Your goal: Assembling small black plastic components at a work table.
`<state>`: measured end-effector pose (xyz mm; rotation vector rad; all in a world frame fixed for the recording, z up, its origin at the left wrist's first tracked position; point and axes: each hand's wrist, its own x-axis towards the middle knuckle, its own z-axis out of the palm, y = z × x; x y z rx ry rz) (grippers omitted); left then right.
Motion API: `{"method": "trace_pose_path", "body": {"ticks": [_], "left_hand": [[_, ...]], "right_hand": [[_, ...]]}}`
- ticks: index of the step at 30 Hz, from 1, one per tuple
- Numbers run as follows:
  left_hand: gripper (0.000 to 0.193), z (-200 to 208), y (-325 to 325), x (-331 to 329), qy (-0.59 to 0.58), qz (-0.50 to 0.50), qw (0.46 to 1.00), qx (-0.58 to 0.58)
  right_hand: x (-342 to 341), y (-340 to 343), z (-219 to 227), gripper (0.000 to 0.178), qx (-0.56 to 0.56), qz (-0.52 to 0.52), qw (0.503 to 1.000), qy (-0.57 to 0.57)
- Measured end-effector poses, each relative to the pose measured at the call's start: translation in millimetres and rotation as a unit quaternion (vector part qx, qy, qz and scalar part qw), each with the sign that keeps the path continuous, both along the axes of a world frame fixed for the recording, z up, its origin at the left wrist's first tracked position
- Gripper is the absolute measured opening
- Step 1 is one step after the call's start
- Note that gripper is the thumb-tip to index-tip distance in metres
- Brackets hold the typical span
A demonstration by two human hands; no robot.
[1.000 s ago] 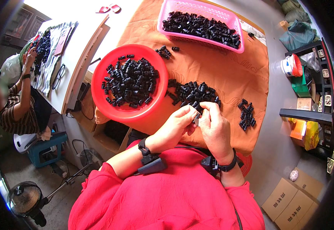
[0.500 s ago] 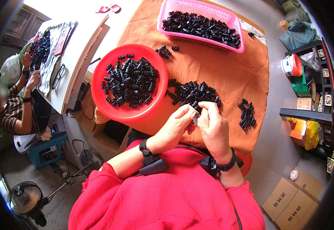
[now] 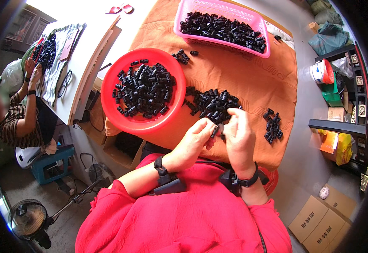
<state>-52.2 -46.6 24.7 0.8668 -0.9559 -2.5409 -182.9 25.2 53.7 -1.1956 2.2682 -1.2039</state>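
Between thumb and fingertips, my left hand (image 3: pixel 195 137) pinches a small black plastic part (image 3: pixel 214 131) above the near edge of the orange cloth. Close beside it, my right hand (image 3: pixel 239 139) has curled fingers, and a small dark bit shows at its fingertips; what that is stays partly hidden. The two hands are slightly apart. Just beyond them lies a loose pile of black plastic parts (image 3: pixel 217 102). A red basin (image 3: pixel 108 107) to the left holds many similar parts. Another small pile of black joined pieces (image 3: pixel 272 126) lies to the right.
A pink basket (image 3: pixel 266 47) full of black parts stands at the far side of the orange-covered table (image 3: pixel 226 69). At left, another person (image 3: pixel 17 114) works at a white table (image 3: pixel 80 63). A fan (image 3: pixel 28 219) stands lower left; cardboard boxes (image 3: pixel 319 223) sit lower right.
My right hand has drawn slightly away from my left, its index finger lifting. The black part now shows at my left fingertips. The other person's hands have shifted up.
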Motion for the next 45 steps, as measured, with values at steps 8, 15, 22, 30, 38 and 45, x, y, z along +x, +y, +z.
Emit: {"method": "trace_pose_path", "body": {"ticks": [8,15,22,30,38,45], "left_hand": [[0.021,3.6,-10.1,2.7,0.03,-0.028,0.991,0.127],[0.021,-2.7,-14.9,1.0,0.047,-0.03,0.993,0.107],[0.015,-4.1,-11.1,-1.0,0.043,-0.008,0.995,0.091],[0.015,-6.3,-13.6,1.9,0.036,-0.034,0.996,0.074],[0.02,-3.4,-15.4,-0.9,0.041,-0.031,0.99,0.133],[0.021,-5.5,-17.3,0.7,0.065,-0.04,0.981,0.177]], "right_hand": [[-12.3,6.0,4.5,0.018,0.0,0.032,0.995,-0.097],[-7.5,9.3,0.1,0.015,0.006,0.098,0.975,-0.201],[0.3,6.8,3.6,0.019,0.026,0.111,0.978,-0.178],[-1.0,6.7,-1.8,0.01,0.015,0.109,0.983,-0.149],[1.9,6.4,7.0,0.012,0.019,0.106,0.98,-0.167],[1.4,5.3,10.1,0.008,0.019,0.132,0.975,-0.179]]}}
